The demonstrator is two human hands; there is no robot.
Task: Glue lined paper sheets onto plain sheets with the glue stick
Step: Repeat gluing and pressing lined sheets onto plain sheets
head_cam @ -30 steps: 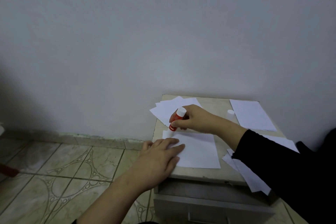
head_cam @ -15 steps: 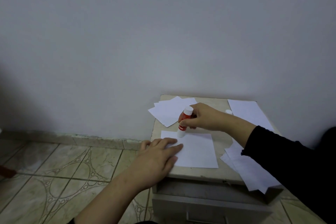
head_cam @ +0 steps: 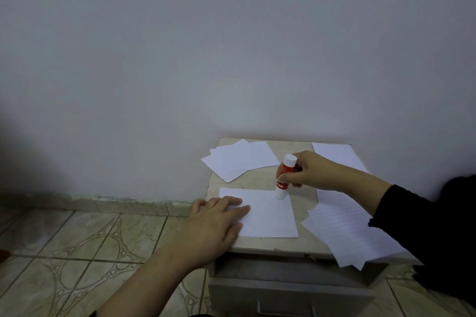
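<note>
The right hand [head_cam: 306,175] gripped the glue stick [head_cam: 283,177] upright, its lower end pressed on the far right part of the plain sheet [head_cam: 268,216], evidently to spread glue. The left hand [head_cam: 219,221] lay flat with straight fingers on the sheet's left edge, likely to steady it. The lined sheets [head_cam: 347,234] waited just to the right on the worktop [head_cam: 257,180], under the right forearm.

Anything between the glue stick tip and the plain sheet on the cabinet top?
Nothing visible. The right hand grips the red-and-white glue stick, its lower end already on the plain white sheet. The left hand presses the sheet's left edge, clear of the stick.
</note>
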